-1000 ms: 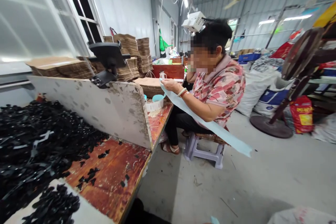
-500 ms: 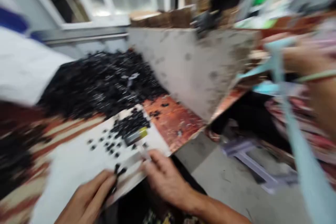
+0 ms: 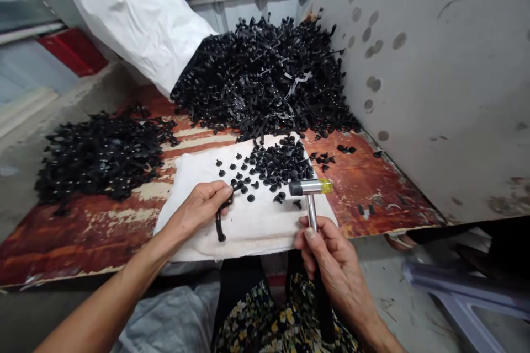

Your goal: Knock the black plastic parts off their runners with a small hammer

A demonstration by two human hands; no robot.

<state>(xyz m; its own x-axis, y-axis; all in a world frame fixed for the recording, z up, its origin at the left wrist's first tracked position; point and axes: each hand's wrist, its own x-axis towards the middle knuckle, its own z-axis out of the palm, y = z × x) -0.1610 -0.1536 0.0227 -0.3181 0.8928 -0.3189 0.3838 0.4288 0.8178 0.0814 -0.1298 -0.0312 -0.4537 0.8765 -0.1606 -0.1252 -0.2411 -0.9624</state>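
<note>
My left hand (image 3: 202, 204) pinches a small black strap-like part (image 3: 220, 226) that hangs down over the white cloth pad (image 3: 186, 237). In my right hand (image 3: 331, 253) is a mallet (image 3: 310, 187), gripped by its handle near the head, which has one black face and one yellow face. The mallet head hovers over the pad's right side. Small black round-headed, stud-like pieces (image 3: 281, 160) lie in a cluster on the pad, with several scattered singly between the cluster and my left hand.
A big heap of black parts (image 3: 265, 77) covers the table's back, beside a white sack (image 3: 141, 16). A smaller heap (image 3: 99, 154) lies at left. A grey board (image 3: 414, 88) stands along the right. A purple stool (image 3: 467, 287) is on the floor at right.
The view has swung left, so the co-worker's arm at right is out of sight. My left hand now holds the black part above the pad; the mallet stays in my right hand.
</note>
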